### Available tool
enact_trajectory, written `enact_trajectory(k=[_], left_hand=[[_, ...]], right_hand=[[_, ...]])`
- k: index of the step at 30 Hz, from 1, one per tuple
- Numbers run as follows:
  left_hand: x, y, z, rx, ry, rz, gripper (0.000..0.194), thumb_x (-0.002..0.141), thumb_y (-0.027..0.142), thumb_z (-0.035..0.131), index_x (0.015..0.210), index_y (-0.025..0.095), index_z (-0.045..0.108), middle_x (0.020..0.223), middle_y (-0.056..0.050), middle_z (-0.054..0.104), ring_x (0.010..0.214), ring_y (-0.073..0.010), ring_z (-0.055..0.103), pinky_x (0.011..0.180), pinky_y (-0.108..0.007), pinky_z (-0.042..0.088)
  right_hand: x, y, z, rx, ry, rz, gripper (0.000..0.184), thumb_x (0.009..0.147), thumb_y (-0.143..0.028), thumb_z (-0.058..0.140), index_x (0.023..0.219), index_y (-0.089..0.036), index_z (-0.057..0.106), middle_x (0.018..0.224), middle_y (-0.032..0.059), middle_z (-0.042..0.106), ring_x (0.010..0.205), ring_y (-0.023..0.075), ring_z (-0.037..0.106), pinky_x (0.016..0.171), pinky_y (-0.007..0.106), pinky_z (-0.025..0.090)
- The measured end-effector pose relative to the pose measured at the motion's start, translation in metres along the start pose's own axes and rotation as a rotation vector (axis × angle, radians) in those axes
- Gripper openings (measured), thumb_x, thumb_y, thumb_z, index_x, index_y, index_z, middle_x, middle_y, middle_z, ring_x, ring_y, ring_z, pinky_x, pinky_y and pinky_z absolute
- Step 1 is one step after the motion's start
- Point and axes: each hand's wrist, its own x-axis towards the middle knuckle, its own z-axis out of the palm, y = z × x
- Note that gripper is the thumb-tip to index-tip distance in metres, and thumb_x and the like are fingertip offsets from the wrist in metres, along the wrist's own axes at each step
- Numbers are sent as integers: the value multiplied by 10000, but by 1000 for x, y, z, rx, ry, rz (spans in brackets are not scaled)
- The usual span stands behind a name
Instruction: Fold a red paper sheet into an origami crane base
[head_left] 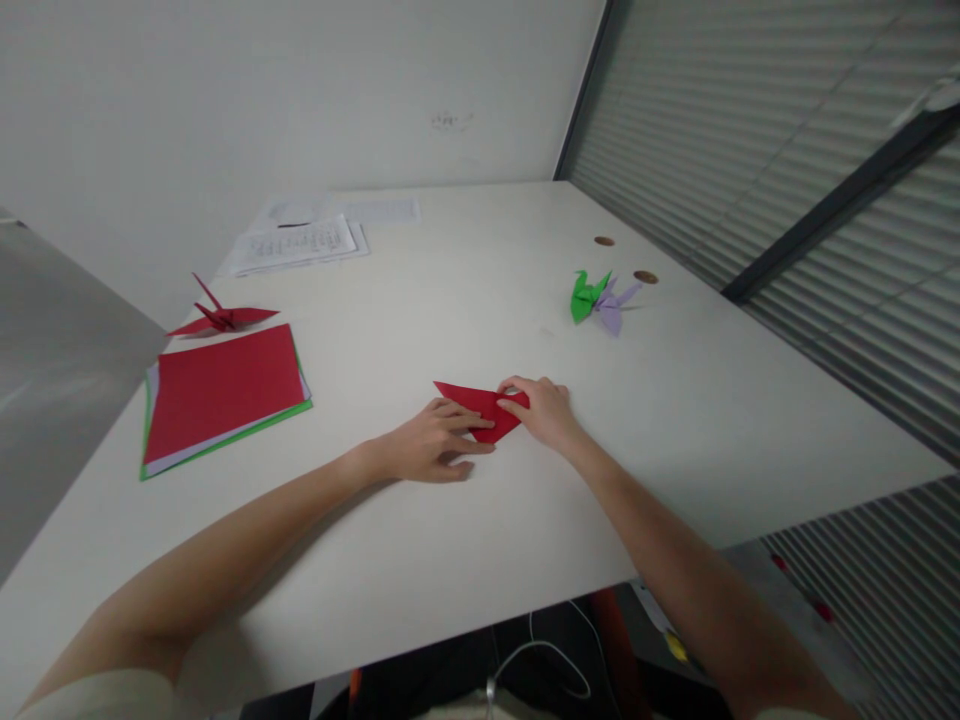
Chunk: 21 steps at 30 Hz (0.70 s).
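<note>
A folded piece of red origami paper (487,405) lies flat on the white table, its pointed left corner sticking out past my fingers. My left hand (435,440) rests over its left part, fingers stretched out and pressing on it. On the right side, my right hand (544,408) pinches the paper's edge between thumb and fingers. The paper's right end is partly hidden beneath that hand.
Left of me sits a stack of red, purple and green sheets (225,390), with a red paper crane (223,318) behind it. Green (587,296) and purple paper cranes (613,308) stand at the right. Written papers (300,245) lie at the back. Blinds (750,150) border the right.
</note>
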Motion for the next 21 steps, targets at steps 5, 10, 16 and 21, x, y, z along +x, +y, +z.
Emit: enact_trajectory(k=[5, 10, 16, 21], left_hand=[[1, 1, -1, -40, 21, -47, 460, 852, 302, 572, 1306, 228, 575, 1362, -90, 562, 1228, -289, 505, 1034, -492, 352], [0, -1, 1, 28, 8, -5, 393, 869, 295, 555, 1253, 243, 620, 1387, -86, 539, 1216, -303, 500, 1007, -494, 367], [1, 0, 1, 110, 10, 56, 378, 896, 290, 526, 1258, 224, 612, 1382, -105, 539, 1214, -305, 510, 1014, -491, 376], [1, 0, 2, 32, 38, 37, 389, 867, 243, 535, 1250, 230, 606, 1374, -96, 554, 1216, -291, 531, 1034, -500, 383]], right_hand=[[0, 1, 1, 3, -4, -10, 151, 884, -356, 611, 1014, -311, 673, 1008, 31, 727, 962, 259, 574, 818, 384, 305], [1, 1, 1, 3, -1, 3, 147, 880, -352, 617, 1010, -318, 676, 991, 30, 730, 965, 264, 579, 812, 387, 309], [0, -1, 0, -3, -2, 11, 150, 885, -354, 609, 1015, -320, 675, 992, 30, 728, 970, 264, 581, 822, 395, 318], [1, 0, 0, 1, -12, 18, 151, 882, -354, 612, 1016, -320, 675, 993, 31, 729, 968, 267, 580, 822, 397, 318]])
